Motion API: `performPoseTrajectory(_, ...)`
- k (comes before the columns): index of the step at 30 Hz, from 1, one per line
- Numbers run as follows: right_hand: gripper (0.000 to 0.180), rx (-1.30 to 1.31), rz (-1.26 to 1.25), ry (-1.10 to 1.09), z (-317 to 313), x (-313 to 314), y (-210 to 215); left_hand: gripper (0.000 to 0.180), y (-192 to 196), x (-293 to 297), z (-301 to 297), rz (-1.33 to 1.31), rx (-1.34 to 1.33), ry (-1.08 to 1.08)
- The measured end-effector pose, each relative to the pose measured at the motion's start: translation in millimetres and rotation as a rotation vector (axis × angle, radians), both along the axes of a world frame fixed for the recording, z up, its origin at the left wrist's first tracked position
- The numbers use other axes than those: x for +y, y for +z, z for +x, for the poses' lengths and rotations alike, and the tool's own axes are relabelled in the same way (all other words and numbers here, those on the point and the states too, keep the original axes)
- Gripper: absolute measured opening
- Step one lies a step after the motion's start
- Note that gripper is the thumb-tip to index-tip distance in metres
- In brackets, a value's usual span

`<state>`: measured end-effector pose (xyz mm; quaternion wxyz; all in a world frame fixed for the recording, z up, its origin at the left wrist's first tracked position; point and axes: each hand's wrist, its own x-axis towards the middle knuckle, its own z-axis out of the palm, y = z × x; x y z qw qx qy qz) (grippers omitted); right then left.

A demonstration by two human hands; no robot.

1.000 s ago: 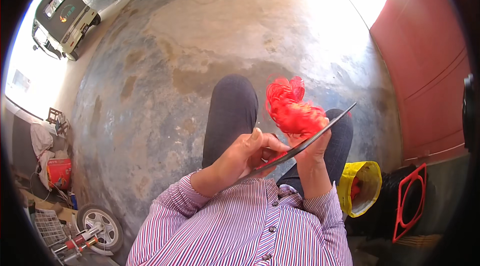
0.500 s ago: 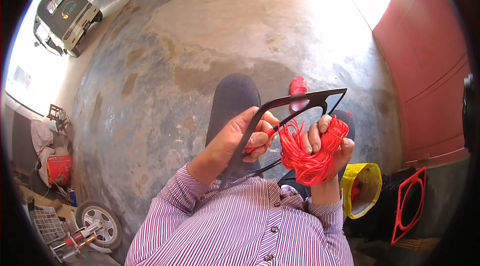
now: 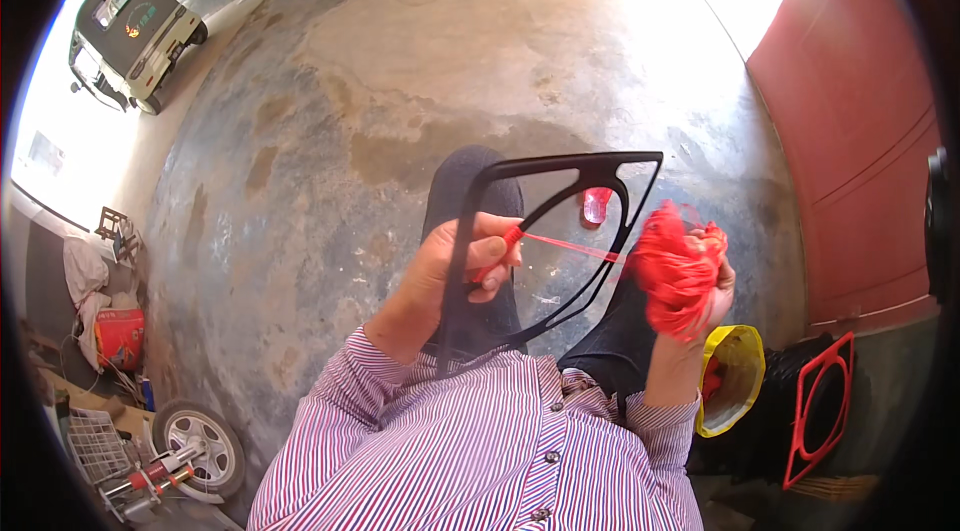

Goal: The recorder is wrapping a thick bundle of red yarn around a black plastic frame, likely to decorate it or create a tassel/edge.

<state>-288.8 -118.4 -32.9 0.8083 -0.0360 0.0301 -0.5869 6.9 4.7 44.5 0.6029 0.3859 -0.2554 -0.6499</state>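
On the floor's lower-left edge there's a spoked wheel (image 3: 238, 446), well apart from my work, and the concrete floor (image 3: 330, 181) runs from there up to my knees. Here's my left hand (image 3: 440, 266), thumb and fingers pinched round the red-wound bar (image 3: 513, 235) of the black frame (image 3: 540, 166), which hangs tilted above my lap. Off that winding goes a red strand (image 3: 570, 247), straight across the opening! I'd say an even pull matters most here, each turn laid snug against the last, with the left pinch firm so nothing slackens. On the floor beyond lies a shiny red thing (image 3: 596, 206), too small to name. Right hand (image 3: 724, 296) next, holding the red cord bundle (image 3: 680, 276); its fingers are mostly hidden, so I can't tell their curl. The frame's lower edge comes near my shirt, so I'd swing outward, over the floor. Just beside my right forearm stands a yellow container (image 3: 738, 339), then a red frame (image 3: 812, 456): I'd judge that side tighter.
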Motion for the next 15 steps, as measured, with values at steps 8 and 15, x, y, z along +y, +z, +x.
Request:
performPoseTrajectory(8, 0.049, 0.088, -0.125, 0.199, 29, 19, 19, 0.031, 3, -4, -4, 0.016, 0.011, -0.026)
performPoseTrajectory(15, 0.077, 0.75, -0.637, 0.57, 65, 61, 90, 0.05, 10, -6, -18, 0.031, -0.01, -0.08)
